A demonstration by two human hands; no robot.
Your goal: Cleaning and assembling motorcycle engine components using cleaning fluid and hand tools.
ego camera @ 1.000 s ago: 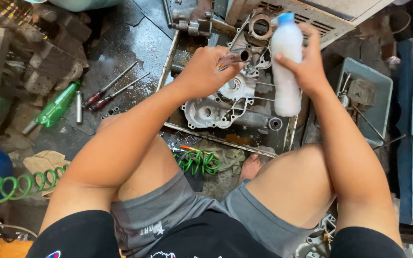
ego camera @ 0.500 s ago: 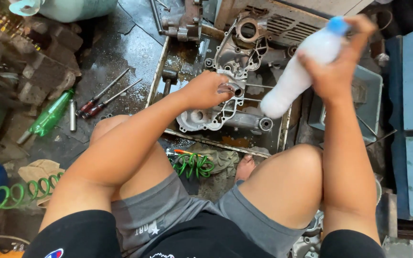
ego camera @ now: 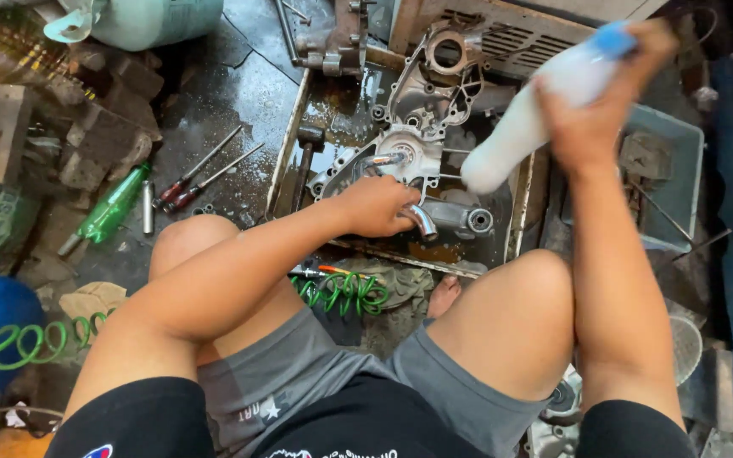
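Left hand [ego camera: 377, 206] closed around a bent metal pipe [ego camera: 420, 220], held low over the near edge of a shallow metal tray [ego camera: 286, 153]. Right hand [ego camera: 597, 106] gripped on a white plastic bottle [ego camera: 526, 127] with blue cap [ego camera: 613, 38], tilted steeply, its base pointing down-left over the tray; bottle blurred.

Tray holds a grey cast engine case [ego camera: 422, 127], a hammer [ego camera: 305, 161] at its left side, and oily residue. Right of it, a grey plastic bin [ego camera: 680, 165]; contents unclear.

Wet floor, left: two screwdrivers [ego camera: 205, 180], a green bottle [ego camera: 112, 208]. Green coiled hose [ego camera: 341, 293] near the knees.
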